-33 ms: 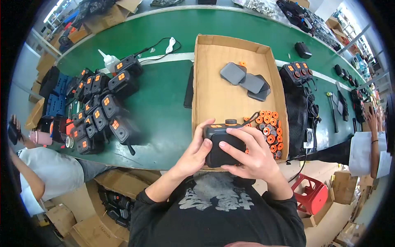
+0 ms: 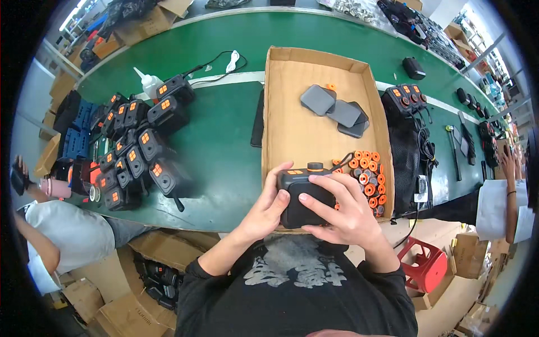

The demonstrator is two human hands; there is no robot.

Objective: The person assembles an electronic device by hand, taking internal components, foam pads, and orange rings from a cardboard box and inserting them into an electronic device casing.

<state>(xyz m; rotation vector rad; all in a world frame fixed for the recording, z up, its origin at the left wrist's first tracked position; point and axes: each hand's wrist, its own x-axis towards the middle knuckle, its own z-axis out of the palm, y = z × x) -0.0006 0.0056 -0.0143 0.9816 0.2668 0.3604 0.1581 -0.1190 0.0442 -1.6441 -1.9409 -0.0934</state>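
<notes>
Both of my hands hold a black box-shaped device (image 2: 306,209) with orange buttons, a round knob on top and a looped strap. It is over the near end of a shallow cardboard tray (image 2: 292,123). My left hand (image 2: 264,205) grips its left side, the thumb against the front edge. On the right, my right hand (image 2: 348,210) wraps round it with fingers across the top and front. Beside that hand, several orange-and-black round knobs (image 2: 368,164) are clustered in the tray. Farther back in it lie several dark grey square plates (image 2: 318,100) and one small orange ring (image 2: 331,87).
Several similar black devices (image 2: 151,145) crowd the green bench at left, near a white squeeze bottle (image 2: 149,83). More devices (image 2: 404,98) and cables stand right of the tray. A red stool (image 2: 426,267) is at lower right. Co-workers' arms (image 2: 508,168) show at both sides.
My hands and the device stay in place. The co-worker's arm at the far left has shifted slightly.
</notes>
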